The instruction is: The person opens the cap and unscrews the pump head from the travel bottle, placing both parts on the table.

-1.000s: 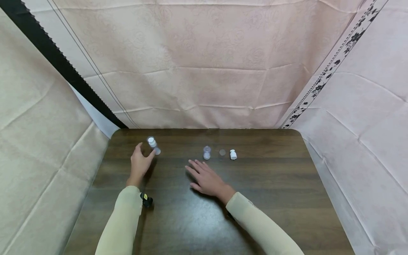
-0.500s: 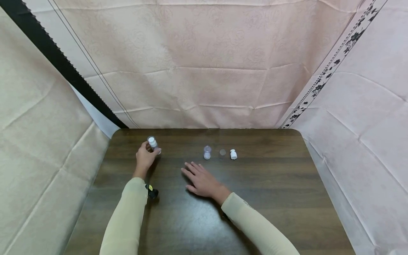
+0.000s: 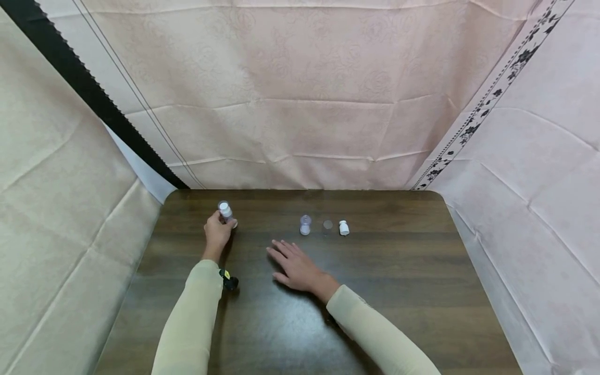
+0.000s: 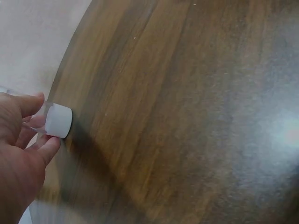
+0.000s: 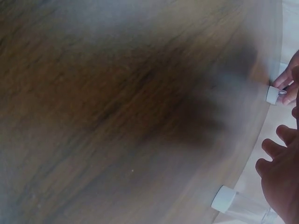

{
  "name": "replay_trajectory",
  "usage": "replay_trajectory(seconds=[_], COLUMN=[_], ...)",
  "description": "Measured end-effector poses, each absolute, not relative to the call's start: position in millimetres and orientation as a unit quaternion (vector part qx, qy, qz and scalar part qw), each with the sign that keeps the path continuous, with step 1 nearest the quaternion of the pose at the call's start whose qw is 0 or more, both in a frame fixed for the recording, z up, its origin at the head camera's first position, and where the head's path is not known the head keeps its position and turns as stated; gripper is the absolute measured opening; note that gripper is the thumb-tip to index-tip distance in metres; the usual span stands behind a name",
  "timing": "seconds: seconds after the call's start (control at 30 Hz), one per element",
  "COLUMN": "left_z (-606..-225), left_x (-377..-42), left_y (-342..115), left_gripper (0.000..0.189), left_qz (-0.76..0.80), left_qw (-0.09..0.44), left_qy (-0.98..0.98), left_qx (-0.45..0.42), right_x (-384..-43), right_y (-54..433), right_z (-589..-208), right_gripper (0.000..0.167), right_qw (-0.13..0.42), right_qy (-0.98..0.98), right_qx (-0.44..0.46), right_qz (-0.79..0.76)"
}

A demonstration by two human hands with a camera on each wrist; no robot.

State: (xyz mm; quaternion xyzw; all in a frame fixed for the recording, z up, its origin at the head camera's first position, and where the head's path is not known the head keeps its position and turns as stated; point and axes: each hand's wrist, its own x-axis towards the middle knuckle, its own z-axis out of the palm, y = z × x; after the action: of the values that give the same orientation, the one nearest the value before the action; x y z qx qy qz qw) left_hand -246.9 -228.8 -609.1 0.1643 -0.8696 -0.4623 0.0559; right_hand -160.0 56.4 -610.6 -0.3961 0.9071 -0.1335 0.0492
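Note:
At the table's far left, my left hand [image 3: 218, 233] holds a small clear container between thumb and fingers. In the left wrist view this clear container [image 4: 38, 118] has a white lid-like base [image 4: 59, 121] down at the table. From above, a small white bottle [image 3: 225, 209] shows at the top of it; whether it stands on or inside the clear part I cannot tell. My right hand [image 3: 297, 266] is held palm down with fingers extended, apart from the objects. Nearest it stands another clear container [image 3: 305, 225] with a white base.
To the right of that container are a faint clear round piece [image 3: 327, 225] and a small white bottle [image 3: 344, 228]. The brown wooden table [image 3: 398, 271] ends at its far edge against a pale cloth [image 3: 304, 125]. More cloth hangs at both sides.
My left hand has moved right and closed its fingers and thumb around the clear container. My right hand has shifted slightly left. The objects on the table look unmoved.

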Motion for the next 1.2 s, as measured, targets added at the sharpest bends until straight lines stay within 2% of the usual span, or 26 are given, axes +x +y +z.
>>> replay_trajectory(seconds=[0.17, 0.4, 0.9, 1.2], left_z=[-607, -604, -595, -588], left_x=[-238, -223, -195, -186], left_y=[-223, -216, -194, -174], left_gripper=[0.039, 0.040, 0.038, 0.037], left_qz=[-0.470, -0.445, -0.410, -0.382], left_qw=[0.076, 0.111, 0.159, 0.183], left_qy=[-0.865, -0.883, -0.898, -0.904], left_qx=[0.159, 0.105, 0.001, -0.055], right_x=[-160, -161, -158, -150], right_y=[62, 77, 123, 146], right_z=[-609, -607, -596, -591], right_gripper=[0.071, 0.072, 0.070, 0.070], right_qw=[0.043, 0.032, 0.071, 0.072], right_qy=[0.905, 0.900, 0.899, 0.901], right_qx=[-0.388, -0.380, -0.327, -0.288], right_qz=[-0.169, -0.209, -0.282, -0.317])
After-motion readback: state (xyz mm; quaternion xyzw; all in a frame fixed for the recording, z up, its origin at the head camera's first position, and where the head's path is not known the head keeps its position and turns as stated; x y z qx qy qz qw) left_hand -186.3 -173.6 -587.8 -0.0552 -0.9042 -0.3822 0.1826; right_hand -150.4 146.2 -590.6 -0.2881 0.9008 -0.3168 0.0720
